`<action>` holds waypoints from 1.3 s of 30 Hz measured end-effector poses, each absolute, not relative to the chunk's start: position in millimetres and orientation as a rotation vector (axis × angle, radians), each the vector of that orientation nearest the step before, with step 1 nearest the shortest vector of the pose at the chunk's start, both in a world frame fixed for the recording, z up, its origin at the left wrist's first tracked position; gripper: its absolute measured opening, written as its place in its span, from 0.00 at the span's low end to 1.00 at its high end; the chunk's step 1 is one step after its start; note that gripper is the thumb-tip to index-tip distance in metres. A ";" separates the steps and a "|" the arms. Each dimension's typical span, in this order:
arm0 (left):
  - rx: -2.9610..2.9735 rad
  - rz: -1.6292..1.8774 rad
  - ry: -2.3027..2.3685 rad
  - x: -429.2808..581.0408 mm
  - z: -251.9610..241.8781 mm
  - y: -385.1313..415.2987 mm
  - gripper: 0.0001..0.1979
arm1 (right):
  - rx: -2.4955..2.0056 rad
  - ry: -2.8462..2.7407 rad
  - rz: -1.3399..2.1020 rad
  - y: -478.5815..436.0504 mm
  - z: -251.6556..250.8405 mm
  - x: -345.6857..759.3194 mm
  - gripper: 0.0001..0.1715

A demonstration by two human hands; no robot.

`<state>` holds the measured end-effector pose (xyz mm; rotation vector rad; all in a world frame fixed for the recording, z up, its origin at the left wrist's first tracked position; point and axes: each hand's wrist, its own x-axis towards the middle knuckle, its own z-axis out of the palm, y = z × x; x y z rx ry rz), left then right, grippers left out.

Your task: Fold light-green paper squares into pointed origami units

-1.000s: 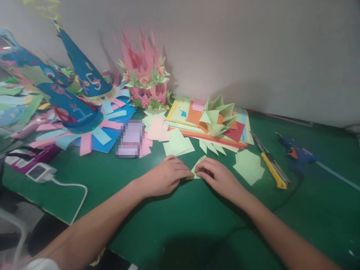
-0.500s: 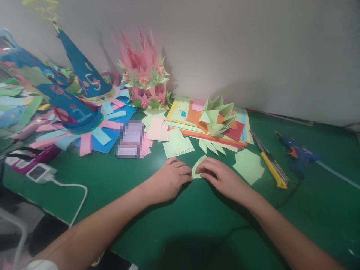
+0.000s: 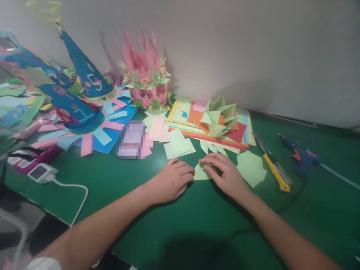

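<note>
A small piece of light green paper with a slanted edge lies on the table between my hands. My left hand is closed, its curled fingertips pressing the paper's left corner. Over the paper's right side is my right hand, thumb and fingers apart and stretched toward the left; part of the sheet is hidden under it. Folded light green pieces lie just beyond. Loose green squares rest on both sides, one pile behind my left hand and another right of my right hand.
Colored sheets carry a spiky green folded-paper form. To the right lie a yellow box cutter and a blue glue gun. A pink paper crown, blue cone hats, a blurred-out phone and a white-cabled plug stand left.
My right hand has shifted slightly right, its fingers stretching out from a more curled pose. The left hand stays at the paper's left corner. The view has moved a little.
</note>
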<state>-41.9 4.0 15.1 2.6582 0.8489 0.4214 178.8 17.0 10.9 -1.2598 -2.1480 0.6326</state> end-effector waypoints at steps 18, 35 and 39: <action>2.755 0.321 0.568 -48.6 20.0 3.7 0.14 | -1.314 -2.182 0.271 20.5 3.2 187.4 0.12; 2.791 0.277 0.623 -33.5 15.5 -15.1 0.23 | -1.335 -2.297 0.317 13.8 1.1 171.7 0.14; 2.770 0.290 0.672 -31.1 15.2 -15.9 0.22 | -1.295 -2.314 0.308 13.6 1.5 169.9 0.11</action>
